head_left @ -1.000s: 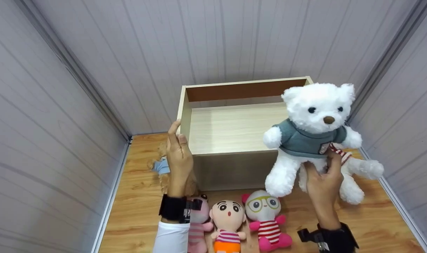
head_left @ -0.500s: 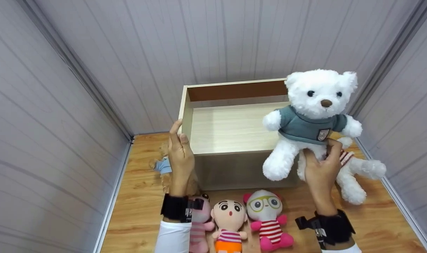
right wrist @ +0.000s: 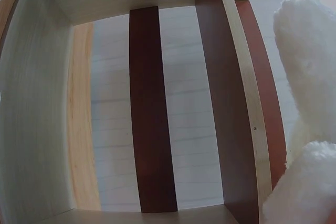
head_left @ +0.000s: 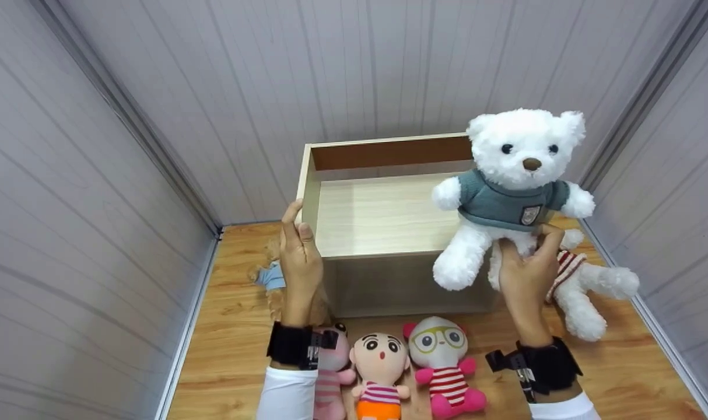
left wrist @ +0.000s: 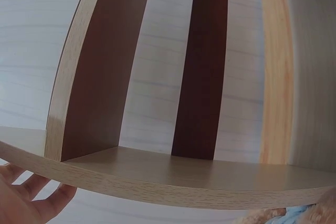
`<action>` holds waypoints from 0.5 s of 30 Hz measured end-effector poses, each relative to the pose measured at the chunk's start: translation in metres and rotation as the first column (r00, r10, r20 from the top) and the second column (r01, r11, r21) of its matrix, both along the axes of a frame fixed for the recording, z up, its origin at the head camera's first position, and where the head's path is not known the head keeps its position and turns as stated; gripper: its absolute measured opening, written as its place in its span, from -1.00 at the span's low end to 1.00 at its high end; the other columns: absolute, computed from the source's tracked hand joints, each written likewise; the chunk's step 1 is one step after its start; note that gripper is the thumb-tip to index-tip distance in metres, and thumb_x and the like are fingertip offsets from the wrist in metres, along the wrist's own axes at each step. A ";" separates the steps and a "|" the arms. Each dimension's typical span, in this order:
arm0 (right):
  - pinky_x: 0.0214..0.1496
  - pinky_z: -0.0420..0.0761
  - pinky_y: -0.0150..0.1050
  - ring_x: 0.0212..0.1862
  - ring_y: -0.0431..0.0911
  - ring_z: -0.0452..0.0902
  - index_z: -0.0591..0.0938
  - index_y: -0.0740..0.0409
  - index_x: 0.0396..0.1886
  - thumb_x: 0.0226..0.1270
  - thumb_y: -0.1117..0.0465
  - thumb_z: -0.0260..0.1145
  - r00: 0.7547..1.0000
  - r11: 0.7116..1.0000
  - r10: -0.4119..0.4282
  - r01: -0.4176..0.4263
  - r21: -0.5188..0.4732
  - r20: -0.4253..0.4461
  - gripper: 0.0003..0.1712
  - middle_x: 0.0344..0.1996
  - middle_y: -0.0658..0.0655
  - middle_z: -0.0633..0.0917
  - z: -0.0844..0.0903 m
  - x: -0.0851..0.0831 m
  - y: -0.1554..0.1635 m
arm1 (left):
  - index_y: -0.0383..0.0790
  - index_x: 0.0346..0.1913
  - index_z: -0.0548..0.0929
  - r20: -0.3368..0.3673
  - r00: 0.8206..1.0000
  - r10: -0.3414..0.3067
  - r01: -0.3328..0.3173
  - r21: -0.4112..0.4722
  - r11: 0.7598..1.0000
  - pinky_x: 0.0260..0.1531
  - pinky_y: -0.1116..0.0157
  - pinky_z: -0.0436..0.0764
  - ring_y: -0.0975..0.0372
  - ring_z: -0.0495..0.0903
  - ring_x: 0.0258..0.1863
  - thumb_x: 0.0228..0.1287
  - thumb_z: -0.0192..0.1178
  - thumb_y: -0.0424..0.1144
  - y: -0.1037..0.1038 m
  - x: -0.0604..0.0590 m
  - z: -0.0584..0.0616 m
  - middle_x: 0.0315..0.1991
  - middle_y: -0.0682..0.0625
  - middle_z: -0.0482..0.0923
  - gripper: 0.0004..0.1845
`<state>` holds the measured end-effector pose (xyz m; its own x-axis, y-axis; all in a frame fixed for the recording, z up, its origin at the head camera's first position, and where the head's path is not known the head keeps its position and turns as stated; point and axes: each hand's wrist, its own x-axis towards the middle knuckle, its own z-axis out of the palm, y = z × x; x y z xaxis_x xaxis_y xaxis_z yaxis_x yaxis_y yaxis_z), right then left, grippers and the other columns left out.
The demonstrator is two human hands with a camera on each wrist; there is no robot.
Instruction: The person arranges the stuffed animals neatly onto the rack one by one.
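A white teddy bear (head_left: pixel 523 151) in a green-grey sweater is held upright by my right hand (head_left: pixel 526 280), whose thumb and fingers grip it low, around a leg. It hangs in front of the right part of a pale wooden shelf unit (head_left: pixel 360 254) and hides that part. In the right wrist view, white fur (right wrist: pixel 310 61) fills the right edge. My left hand (head_left: pixel 300 259) rests against the unit's left side panel. The left wrist view shows its extended fingers (left wrist: pixel 60 198) along the outer face of that panel.
In front of the unit lie a pink striped plush toy (head_left: pixel 330 379), a boy doll (head_left: pixel 379 356) and a plush with yellow glasses (head_left: pixel 438 344). A brown bear (head_left: pixel 272 277) lies left. Another white plush in red stripes (head_left: pixel 587 309) lies right. Panelled walls (head_left: pixel 389 64) surround the floor.
My right hand has raised the white teddy bear, then shifted slightly left with it. The left hand stays on the side panel.
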<state>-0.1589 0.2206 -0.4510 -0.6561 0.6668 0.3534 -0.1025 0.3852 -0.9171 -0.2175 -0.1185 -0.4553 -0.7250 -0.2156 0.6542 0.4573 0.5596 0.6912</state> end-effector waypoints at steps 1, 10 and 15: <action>-0.16 0.27 -0.15 -0.19 -0.03 0.42 0.41 0.28 0.05 0.20 0.31 0.40 1.000 1.000 -0.001 0.001 0.003 -0.001 -0.52 -0.26 0.21 0.59 0.001 -0.001 0.000 | 0.07 0.43 0.33 0.001 1.000 0.000 0.000 0.000 1.000 -0.40 0.21 0.38 0.20 0.34 -0.40 0.59 -0.32 0.23 0.000 0.000 0.000 -0.42 -0.05 0.37 -0.44; -0.26 0.25 -0.25 -0.33 -0.12 0.31 0.38 0.29 -0.23 0.19 0.45 0.26 0.997 1.000 0.017 -0.018 -0.011 -0.077 -0.77 -0.39 -0.06 0.41 0.002 -0.013 0.000 | 0.05 0.42 0.35 -0.013 1.000 0.005 -0.005 0.002 1.000 -0.38 0.21 0.41 0.19 0.38 -0.39 0.58 -0.32 0.23 0.002 -0.003 0.000 -0.39 -0.09 0.41 -0.43; -0.17 0.29 -0.32 -0.27 -0.20 0.33 0.45 0.39 -0.28 0.13 0.55 0.21 0.990 1.000 0.009 -0.012 -0.015 -0.142 -0.83 -0.34 -0.16 0.40 0.001 -0.016 -0.001 | 0.05 0.42 0.35 -0.026 1.000 0.006 -0.006 0.006 1.000 -0.40 0.21 0.41 0.20 0.38 -0.40 0.60 -0.29 0.19 0.002 -0.002 0.000 -0.38 -0.08 0.41 -0.46</action>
<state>-0.1753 0.2191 -0.4501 -0.6068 0.6663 0.4333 -0.2363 0.3692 -0.8988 -0.2199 -0.1162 -0.4552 -0.7061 -0.2241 0.6717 0.4721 0.5580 0.6825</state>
